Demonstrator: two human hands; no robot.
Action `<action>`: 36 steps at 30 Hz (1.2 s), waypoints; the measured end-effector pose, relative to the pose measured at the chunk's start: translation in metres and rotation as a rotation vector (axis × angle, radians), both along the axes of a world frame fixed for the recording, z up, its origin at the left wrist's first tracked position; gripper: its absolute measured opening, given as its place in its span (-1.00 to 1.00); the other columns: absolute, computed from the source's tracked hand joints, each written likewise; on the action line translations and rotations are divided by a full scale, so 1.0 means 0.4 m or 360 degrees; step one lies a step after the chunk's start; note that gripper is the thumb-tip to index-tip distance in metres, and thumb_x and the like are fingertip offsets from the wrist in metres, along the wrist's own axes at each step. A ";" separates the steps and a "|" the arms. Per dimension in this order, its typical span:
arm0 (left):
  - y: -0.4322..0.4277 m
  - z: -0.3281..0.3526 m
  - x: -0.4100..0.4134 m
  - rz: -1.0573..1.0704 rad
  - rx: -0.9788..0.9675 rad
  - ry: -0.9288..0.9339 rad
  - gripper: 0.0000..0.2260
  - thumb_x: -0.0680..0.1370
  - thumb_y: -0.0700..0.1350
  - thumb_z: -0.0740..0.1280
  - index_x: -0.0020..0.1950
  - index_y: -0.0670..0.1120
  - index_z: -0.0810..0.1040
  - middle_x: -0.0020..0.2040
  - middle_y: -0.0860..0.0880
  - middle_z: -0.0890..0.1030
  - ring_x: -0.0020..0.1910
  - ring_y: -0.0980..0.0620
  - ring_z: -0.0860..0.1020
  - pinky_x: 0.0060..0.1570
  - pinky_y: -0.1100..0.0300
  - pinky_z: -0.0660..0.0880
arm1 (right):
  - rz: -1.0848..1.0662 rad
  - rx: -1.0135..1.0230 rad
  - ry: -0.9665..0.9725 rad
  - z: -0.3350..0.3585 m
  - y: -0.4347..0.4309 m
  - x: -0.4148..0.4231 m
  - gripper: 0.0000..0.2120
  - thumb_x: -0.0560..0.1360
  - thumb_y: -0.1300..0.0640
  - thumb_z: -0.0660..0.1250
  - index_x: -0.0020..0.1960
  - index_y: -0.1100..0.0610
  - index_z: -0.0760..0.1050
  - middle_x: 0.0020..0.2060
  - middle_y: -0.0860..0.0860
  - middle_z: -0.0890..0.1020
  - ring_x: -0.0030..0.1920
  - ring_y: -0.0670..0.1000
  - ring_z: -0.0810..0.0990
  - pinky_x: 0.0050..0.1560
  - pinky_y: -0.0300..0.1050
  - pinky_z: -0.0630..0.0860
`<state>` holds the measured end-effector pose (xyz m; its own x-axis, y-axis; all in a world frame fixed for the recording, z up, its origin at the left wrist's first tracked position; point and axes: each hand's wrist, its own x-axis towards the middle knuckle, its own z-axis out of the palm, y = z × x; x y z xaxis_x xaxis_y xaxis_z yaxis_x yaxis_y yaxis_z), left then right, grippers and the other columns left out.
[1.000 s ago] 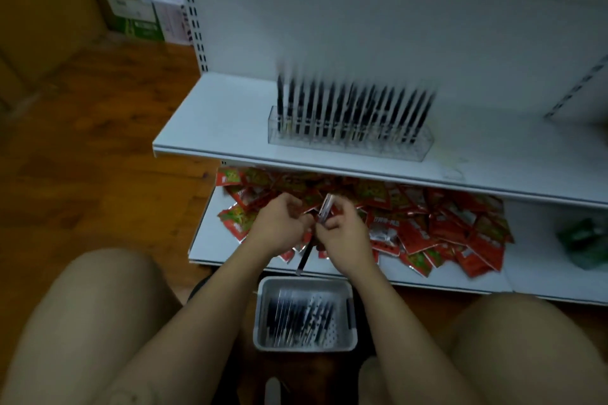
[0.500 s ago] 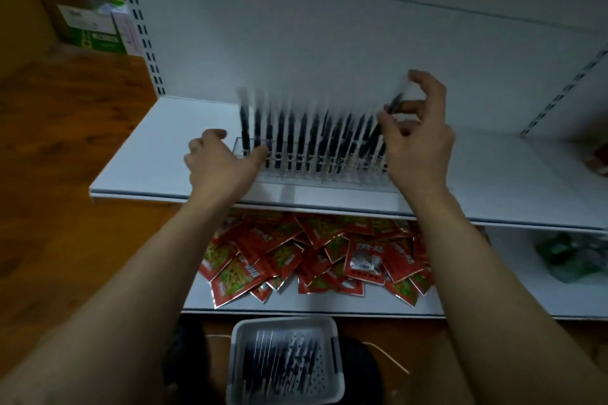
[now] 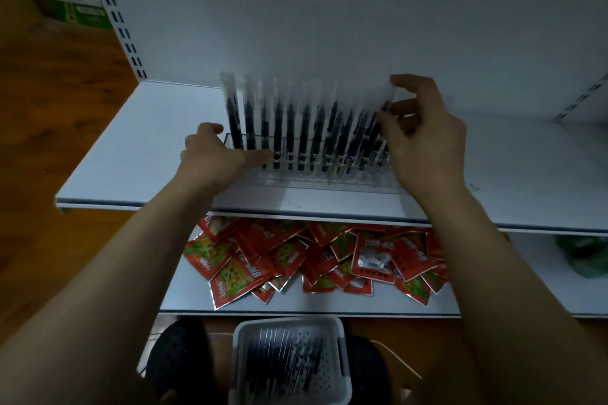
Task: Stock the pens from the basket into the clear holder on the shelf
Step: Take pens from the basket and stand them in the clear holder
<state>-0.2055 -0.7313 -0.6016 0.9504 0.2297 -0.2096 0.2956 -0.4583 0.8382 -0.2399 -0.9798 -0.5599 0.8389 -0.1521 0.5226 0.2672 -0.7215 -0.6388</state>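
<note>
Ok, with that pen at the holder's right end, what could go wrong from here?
The right hand pinches the pen beside crowded, leaning pens; it could knock them askew. The clear holder sits near the front edge of the shelf, held only by the left hand; a push might slide it.

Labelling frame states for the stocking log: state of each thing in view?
clear holder: on shelf, lined with upright pens.
left hand: grips clear holder's left end.
right hand: pinches pen at row's right end.
basket: holds loose pens.
red packets: heaped below shelf.
</note>
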 end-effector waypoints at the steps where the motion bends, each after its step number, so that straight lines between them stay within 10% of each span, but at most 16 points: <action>1: -0.001 0.000 -0.002 0.0005 -0.0011 -0.0007 -0.11 0.28 0.16 0.57 0.47 -0.06 0.22 0.44 -0.12 0.31 0.34 -0.17 0.37 0.29 -0.13 0.40 | -0.0008 -0.0015 -0.0008 0.003 -0.004 -0.003 -0.64 0.55 0.13 0.33 0.32 -0.06 0.43 -0.19 -0.11 0.57 -0.27 -0.11 0.56 -0.15 -0.23 0.52; 9: -0.030 0.023 -0.057 0.0099 0.0149 -0.0134 -0.16 0.34 0.17 0.53 0.48 -0.10 0.23 0.44 -0.15 0.27 0.39 -0.18 0.31 0.33 -0.15 0.35 | 0.0132 -0.0554 0.0488 0.031 -0.035 -0.085 -0.34 0.59 0.11 0.25 0.50 -0.33 0.02 -0.14 -0.10 0.56 -0.21 -0.02 0.56 -0.11 -0.11 0.55; 14: -0.038 0.040 -0.149 0.0114 0.0178 -0.0219 -0.20 0.37 0.15 0.51 0.47 -0.10 0.23 0.43 -0.16 0.25 0.40 -0.18 0.26 0.33 -0.15 0.33 | 0.0123 -0.0323 0.0497 0.010 -0.018 -0.130 -0.20 0.57 0.11 0.28 0.50 -0.36 -0.19 -0.05 -0.07 0.55 -0.31 0.00 0.54 -0.17 -0.04 0.58; 22: -0.045 0.020 -0.351 -0.0180 0.0064 -0.0196 -0.50 0.42 0.07 0.50 0.29 -0.03 0.45 0.20 -0.02 0.52 0.12 -0.03 0.53 0.12 0.00 0.53 | 0.0204 -0.0215 0.0721 -0.044 0.044 -0.258 -0.65 0.56 0.05 0.31 0.34 0.00 0.48 -0.14 -0.10 0.55 -0.23 -0.03 0.56 -0.09 -0.14 0.52; 36: -0.050 -0.306 -0.539 -0.0551 0.0469 0.0533 -0.65 0.47 0.04 0.43 0.17 -0.08 0.51 -0.04 -0.01 0.56 -0.10 0.03 0.53 -0.04 0.18 0.49 | 0.0497 -0.0553 0.1860 -0.382 0.090 -0.402 -0.63 0.57 0.07 0.30 0.33 0.19 0.48 0.25 0.12 0.54 0.21 0.14 0.53 0.16 -0.08 0.46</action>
<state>-0.4209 -0.7514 -0.7239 0.8732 0.0106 -0.4872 0.3143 -0.7763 0.5464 -0.4008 -0.9437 -0.7126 0.8018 0.1321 -0.5828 -0.1397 -0.9068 -0.3978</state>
